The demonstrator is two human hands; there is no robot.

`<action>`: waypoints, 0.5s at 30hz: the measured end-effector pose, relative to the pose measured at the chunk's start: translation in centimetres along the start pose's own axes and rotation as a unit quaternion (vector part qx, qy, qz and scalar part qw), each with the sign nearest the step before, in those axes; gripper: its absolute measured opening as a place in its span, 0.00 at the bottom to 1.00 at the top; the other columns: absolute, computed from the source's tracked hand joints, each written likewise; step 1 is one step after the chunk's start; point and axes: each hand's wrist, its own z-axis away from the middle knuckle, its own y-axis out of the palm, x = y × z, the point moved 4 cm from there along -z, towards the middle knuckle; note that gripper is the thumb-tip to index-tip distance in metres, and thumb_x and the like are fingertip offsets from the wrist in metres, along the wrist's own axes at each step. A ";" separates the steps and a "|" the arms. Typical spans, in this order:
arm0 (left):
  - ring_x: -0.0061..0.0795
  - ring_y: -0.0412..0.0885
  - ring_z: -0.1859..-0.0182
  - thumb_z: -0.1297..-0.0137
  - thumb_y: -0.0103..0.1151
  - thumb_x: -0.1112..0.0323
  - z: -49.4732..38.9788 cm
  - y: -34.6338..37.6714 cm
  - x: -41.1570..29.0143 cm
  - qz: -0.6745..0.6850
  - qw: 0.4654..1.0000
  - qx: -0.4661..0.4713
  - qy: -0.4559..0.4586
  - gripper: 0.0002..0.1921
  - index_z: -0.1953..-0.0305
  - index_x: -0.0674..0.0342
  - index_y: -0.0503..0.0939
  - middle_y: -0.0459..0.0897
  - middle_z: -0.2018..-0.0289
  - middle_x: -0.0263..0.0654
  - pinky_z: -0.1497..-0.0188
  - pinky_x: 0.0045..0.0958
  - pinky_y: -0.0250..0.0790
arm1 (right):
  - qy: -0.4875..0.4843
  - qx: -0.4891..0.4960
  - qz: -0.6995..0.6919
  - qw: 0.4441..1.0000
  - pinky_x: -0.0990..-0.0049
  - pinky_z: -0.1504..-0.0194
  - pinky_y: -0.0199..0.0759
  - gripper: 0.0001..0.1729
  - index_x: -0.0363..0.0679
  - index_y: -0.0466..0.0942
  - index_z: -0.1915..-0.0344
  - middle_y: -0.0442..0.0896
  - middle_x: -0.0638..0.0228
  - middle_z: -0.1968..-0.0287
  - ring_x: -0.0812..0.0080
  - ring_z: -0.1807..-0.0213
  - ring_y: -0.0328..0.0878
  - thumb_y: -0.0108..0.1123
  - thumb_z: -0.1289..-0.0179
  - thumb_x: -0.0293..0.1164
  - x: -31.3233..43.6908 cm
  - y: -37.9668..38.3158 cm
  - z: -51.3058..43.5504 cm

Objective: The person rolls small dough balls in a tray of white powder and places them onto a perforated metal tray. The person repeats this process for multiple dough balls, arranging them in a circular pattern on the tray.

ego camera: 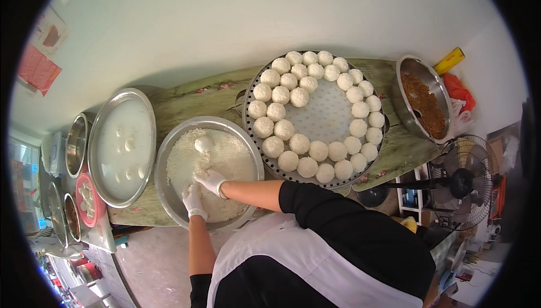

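Observation:
A wide metal basin (pixel 168 200) of loose white rice grains (pixel 230 156) stands before me on the table. Both my hands wear thin white gloves and are down in it. My left hand (pixel 193 200) is low in the basin, its fingertips near the grains. Beside it, my right hand (pixel 212 182) points left, with its fingers curled at a small heap of rice. What lies between the two hands is hidden. Behind them, a smooth white dough ball (pixel 203 143) rests on the rice.
Right of the basin, a perforated steamer tray (pixel 321 113) bears many rice-coated balls (pixel 299 97). A metal bowl of brown crumbly filling (pixel 422 101) is farther right, near a black fan (pixel 461 183). Leftward are a pan of cloudy liquid (pixel 122 147) with pale lumps and a pink basin (pixel 101 208).

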 end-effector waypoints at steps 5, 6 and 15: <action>0.31 0.77 0.52 0.34 0.50 0.56 2.4 -0.4 -2.0 0.265 0.953 0.102 -0.104 0.20 0.45 0.59 0.73 0.79 0.54 0.34 0.51 0.34 0.71 | -0.058 0.188 -0.071 0.978 0.69 0.51 0.70 0.27 0.38 0.79 0.55 0.81 0.54 0.52 0.61 0.50 0.77 0.58 0.42 0.51 3.9 0.0 0.8; 0.32 0.77 0.51 0.33 0.48 0.54 2.8 -0.3 -2.4 0.275 0.950 0.097 -0.107 0.20 0.45 0.58 0.73 0.79 0.54 0.35 0.50 0.35 0.71 | -0.116 0.181 -0.067 0.974 0.67 0.54 0.70 0.24 0.38 0.80 0.58 0.82 0.54 0.56 0.61 0.53 0.78 0.57 0.41 0.48 4.7 0.2 2.1; 0.38 0.75 0.46 0.29 0.41 0.53 4.1 2.9 -3.8 0.433 0.882 0.120 -0.143 0.21 0.43 0.58 0.71 0.76 0.48 0.39 0.41 0.40 0.67 | -0.233 0.029 0.111 0.966 0.59 0.59 0.71 0.19 0.39 0.79 0.68 0.81 0.54 0.67 0.53 0.64 0.78 0.52 0.37 0.44 8.1 -0.8 3.0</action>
